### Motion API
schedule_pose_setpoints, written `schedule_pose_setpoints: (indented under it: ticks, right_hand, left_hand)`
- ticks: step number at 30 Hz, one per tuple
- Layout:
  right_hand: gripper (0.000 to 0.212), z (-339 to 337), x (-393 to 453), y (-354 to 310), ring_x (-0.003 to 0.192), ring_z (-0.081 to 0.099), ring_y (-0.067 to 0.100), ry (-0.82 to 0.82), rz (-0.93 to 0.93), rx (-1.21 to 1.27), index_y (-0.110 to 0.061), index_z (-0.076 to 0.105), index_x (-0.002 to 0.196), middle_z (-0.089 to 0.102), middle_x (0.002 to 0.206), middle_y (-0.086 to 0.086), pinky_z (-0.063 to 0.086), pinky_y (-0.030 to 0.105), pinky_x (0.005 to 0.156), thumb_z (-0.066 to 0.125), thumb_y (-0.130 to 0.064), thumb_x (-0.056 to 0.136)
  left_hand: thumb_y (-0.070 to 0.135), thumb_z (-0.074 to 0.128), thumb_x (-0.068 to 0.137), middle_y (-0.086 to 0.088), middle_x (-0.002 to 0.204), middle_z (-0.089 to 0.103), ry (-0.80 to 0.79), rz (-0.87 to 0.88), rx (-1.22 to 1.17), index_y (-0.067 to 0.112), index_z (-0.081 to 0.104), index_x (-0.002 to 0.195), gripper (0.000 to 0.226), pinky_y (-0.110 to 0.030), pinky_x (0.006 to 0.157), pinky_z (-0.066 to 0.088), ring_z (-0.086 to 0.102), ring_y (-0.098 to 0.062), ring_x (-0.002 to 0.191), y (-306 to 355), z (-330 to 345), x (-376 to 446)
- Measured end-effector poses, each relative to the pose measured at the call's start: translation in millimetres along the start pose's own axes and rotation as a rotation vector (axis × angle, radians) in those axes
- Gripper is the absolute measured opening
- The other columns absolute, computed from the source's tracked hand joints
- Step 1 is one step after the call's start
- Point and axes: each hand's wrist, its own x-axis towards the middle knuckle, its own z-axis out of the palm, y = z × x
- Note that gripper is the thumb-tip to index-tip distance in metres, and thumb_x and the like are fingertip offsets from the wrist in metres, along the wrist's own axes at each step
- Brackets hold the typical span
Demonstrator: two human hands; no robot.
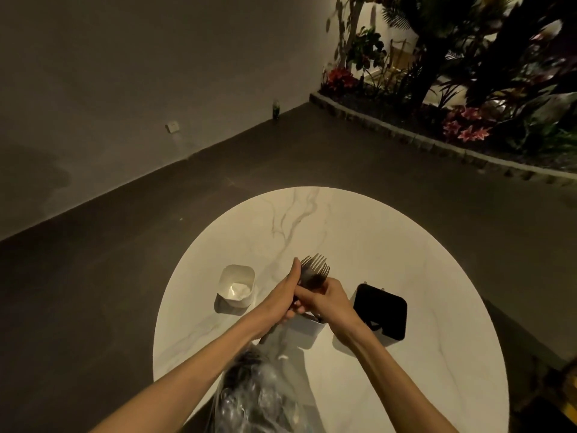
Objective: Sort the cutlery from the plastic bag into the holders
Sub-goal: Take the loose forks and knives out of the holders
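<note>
Both hands meet over the middle of the round marble-patterned bench [374,245], sharing a bunch of forks [315,270]. Left hand [285,292] has its grip curled round the fork handles from the left, thumb laid up along the stems. Right hand [324,296] pinches the same bunch from the right, fingers wrapped below the tines. The tines point away from the person and fan out above both hands.

Directly under the hands stands a white holder [304,329], partly hidden by the wrists; a few dark handles show at its rim. Another white holder [236,285] stands to the left, apart from the hands, with something pale lying at its bottom. A black holder [381,310] stands to the right, just beside the right wrist.

Near the bench's front edge, between the two forearms, lies the clear plastic bag [253,395], crumpled, with dark cutlery inside it; what kinds, I cannot tell.

Beyond the bench are a dark floor [156,245], a plain wall [140,73] with a white socket [172,127], and a stone-edged planter [437,135] of leafy plants and pink flowers.
</note>
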Motion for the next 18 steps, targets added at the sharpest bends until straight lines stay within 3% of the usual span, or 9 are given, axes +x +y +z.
schedule_pose_setpoints:
  ticks: [2,3,5,6,7,9,11,15,18]
  right_hand:
    - [0.011,0,5,0,0.066,0.066,0.017,0.018,-0.026,-0.041,-0.009,0.07,0.091,0.072,0.07,0.005,0.052,0.019,0.063,0.068,-0.02,0.094]
    - [0.013,-2,9,-1,0.065,0.065,0.014,0.039,-0.055,-0.084,-0.01,0.069,0.089,0.071,0.068,0.0,0.051,0.02,0.063,0.067,-0.022,0.095]
    - [0.016,-7,22,-1,0.065,0.066,0.011,0.145,-0.141,-0.199,-0.012,0.067,0.086,0.07,0.069,-0.003,0.051,0.02,0.063,0.067,-0.025,0.095]
    - [0.015,-11,30,0,0.067,0.068,0.011,0.223,-0.187,-0.252,-0.013,0.067,0.087,0.071,0.072,-0.003,0.053,0.019,0.063,0.068,-0.026,0.094]
    - [0.012,-16,37,0,0.071,0.069,0.012,0.3,-0.227,-0.293,-0.014,0.066,0.09,0.071,0.077,-0.003,0.055,0.021,0.063,0.068,-0.025,0.094]
    - [0.011,-24,51,3,0.078,0.068,0.013,0.403,-0.281,-0.392,-0.015,0.065,0.1,0.07,0.088,-0.004,0.057,0.025,0.066,0.067,-0.025,0.093]
    - [0.015,-29,63,11,0.08,0.065,0.011,0.4,-0.279,-0.542,-0.014,0.064,0.106,0.069,0.094,-0.004,0.055,0.024,0.071,0.065,-0.024,0.094]
    - [0.011,-27,79,43,0.078,0.065,0.019,0.268,-0.186,-0.843,-0.016,0.062,0.102,0.071,0.095,0.004,0.057,0.037,0.073,0.062,-0.021,0.092]
    - [0.018,-23,87,69,0.087,0.066,0.028,0.189,-0.111,-0.947,-0.015,0.063,0.107,0.072,0.102,0.008,0.056,0.041,0.078,0.061,-0.02,0.09]
  left_hand:
    - [0.072,0.017,0.097,0.004,0.098,0.073,-0.022,0.026,0.005,0.035,0.068,0.113,0.065,-0.016,0.07,0.053,0.07,-0.004,0.087,-2,-3,6]
    - [0.074,0.018,0.097,-0.005,0.116,0.071,-0.028,0.043,0.023,0.03,0.061,0.133,0.071,-0.024,0.086,0.057,0.068,-0.012,0.106,-4,-6,8]
    - [0.081,0.021,0.092,-0.006,0.141,0.058,-0.027,0.066,0.114,0.036,0.04,0.15,0.076,-0.045,0.113,0.043,0.055,-0.023,0.131,-9,-10,18]
    - [0.079,0.025,0.093,0.002,0.15,0.05,0.002,0.089,0.162,0.04,0.033,0.153,0.072,-0.045,0.117,0.036,0.046,-0.019,0.138,-12,-14,23]
    - [0.071,0.031,0.097,0.006,0.148,0.048,0.066,0.11,0.197,0.038,0.031,0.155,0.066,-0.04,0.116,0.034,0.044,-0.015,0.137,-15,-19,28]
    - [0.046,0.048,0.103,0.003,0.125,0.057,0.254,0.124,0.257,0.027,0.042,0.15,0.051,-0.032,0.099,0.043,0.053,-0.015,0.116,-22,-34,37]
    - [0.028,0.057,0.099,-0.003,0.114,0.061,0.337,0.084,0.325,0.02,0.053,0.139,0.041,-0.036,0.093,0.05,0.058,-0.019,0.104,-37,-48,46]
    - [0.024,0.066,0.093,-0.003,0.112,0.061,0.264,-0.023,0.359,0.025,0.057,0.128,0.035,-0.045,0.091,0.056,0.062,-0.022,0.098,-68,-57,56]
    - [0.025,0.07,0.091,0.002,0.108,0.06,0.223,-0.029,0.343,0.027,0.054,0.129,0.041,-0.039,0.086,0.058,0.064,-0.021,0.096,-81,-56,61]
